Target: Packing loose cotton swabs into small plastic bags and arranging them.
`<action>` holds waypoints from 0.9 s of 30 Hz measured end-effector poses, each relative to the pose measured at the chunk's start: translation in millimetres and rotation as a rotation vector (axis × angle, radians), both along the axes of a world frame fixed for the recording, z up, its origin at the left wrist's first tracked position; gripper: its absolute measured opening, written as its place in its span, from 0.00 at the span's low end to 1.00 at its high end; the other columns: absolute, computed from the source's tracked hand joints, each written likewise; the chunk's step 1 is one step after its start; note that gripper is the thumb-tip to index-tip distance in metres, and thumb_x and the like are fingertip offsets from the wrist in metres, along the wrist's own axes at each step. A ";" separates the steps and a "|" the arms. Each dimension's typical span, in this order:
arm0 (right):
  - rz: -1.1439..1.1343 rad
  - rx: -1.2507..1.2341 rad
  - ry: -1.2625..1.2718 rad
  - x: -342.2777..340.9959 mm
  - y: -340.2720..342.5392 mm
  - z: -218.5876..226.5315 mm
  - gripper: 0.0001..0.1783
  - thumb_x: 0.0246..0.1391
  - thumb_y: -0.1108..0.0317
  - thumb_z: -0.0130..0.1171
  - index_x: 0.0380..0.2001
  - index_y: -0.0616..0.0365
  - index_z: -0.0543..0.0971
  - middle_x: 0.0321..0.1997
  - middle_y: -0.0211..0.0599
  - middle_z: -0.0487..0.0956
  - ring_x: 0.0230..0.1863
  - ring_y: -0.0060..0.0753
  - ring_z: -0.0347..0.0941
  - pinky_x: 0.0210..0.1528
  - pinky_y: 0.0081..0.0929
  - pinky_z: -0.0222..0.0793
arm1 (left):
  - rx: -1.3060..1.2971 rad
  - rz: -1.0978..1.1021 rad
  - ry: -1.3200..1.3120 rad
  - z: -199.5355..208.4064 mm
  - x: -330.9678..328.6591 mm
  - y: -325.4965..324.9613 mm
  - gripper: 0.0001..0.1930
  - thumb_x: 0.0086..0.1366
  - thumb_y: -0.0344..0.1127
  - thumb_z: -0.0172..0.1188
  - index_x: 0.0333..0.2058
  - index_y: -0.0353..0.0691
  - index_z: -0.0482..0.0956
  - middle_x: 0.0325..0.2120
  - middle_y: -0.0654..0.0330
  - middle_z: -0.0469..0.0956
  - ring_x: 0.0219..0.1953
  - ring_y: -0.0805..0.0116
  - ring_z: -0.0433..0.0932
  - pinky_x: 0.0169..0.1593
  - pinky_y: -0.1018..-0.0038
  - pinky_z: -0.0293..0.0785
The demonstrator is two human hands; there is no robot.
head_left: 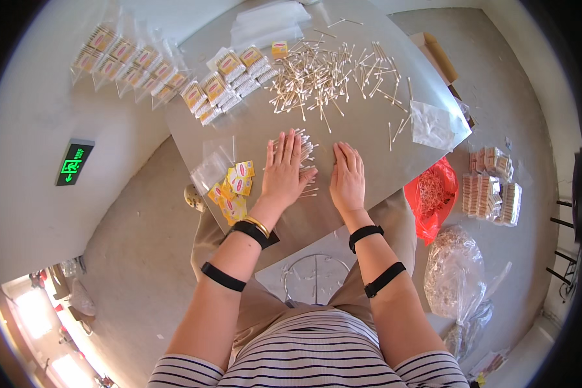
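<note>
My left hand (283, 174) lies flat over a small bunch of cotton swabs (308, 149), its fingers stretched out. Swab ends poke out past the fingers and beside the thumb; the rest of the bunch is hidden under the palm. Just right of it, my right hand (347, 178) rests on the metal tabletop (368, 139) with straight fingers and nothing visible in it. Beyond both hands spreads a large loose heap of cotton swabs (313, 81). Left of my left wrist are several yellow printed cards (234, 189) and some clear plastic bags (210, 169).
Swab packs (215, 90) are stacked at the table's far left, near flat plastic sheets (265, 26). More packs (129, 58) hang at the upper left. A clear bag (431, 124) lies at the right corner. On the floor right: a red bag (427, 223), bundled packs (491, 197), a clear sack (454, 271).
</note>
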State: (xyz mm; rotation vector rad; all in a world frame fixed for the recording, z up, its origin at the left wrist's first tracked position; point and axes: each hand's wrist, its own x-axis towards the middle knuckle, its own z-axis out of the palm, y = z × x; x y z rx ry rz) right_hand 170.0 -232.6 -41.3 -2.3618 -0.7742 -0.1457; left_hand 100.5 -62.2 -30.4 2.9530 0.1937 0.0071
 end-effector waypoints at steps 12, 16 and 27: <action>-0.012 0.014 -0.012 0.3 1.4 -3.4 0.26 0.57 0.75 0.53 0.61 0.61 0.71 0.63 0.41 0.70 0.69 0.45 0.63 0.75 0.44 0.56 | -0.043 0.011 -0.020 0.8 -5.8 -7.4 0.48 0.71 0.64 0.45 0.72 0.27 0.45 0.75 0.40 0.43 0.77 0.46 0.38 0.77 0.52 0.33; -0.013 0.028 -0.013 -1.5 1.9 -5.0 0.25 0.57 0.74 0.54 0.60 0.61 0.72 0.63 0.41 0.71 0.68 0.45 0.63 0.74 0.44 0.56 | 0.019 -0.093 0.049 8.0 -19.1 -3.7 0.48 0.71 0.64 0.46 0.72 0.27 0.46 0.74 0.39 0.42 0.77 0.46 0.38 0.77 0.51 0.33; -0.023 0.013 -0.011 -0.7 2.3 -4.1 0.26 0.56 0.74 0.54 0.60 0.60 0.72 0.63 0.40 0.71 0.69 0.44 0.62 0.75 0.44 0.55 | 0.116 0.111 0.097 21.6 -51.8 -29.9 0.43 0.72 0.63 0.46 0.74 0.42 0.48 0.71 0.28 0.42 0.75 0.31 0.39 0.75 0.45 0.32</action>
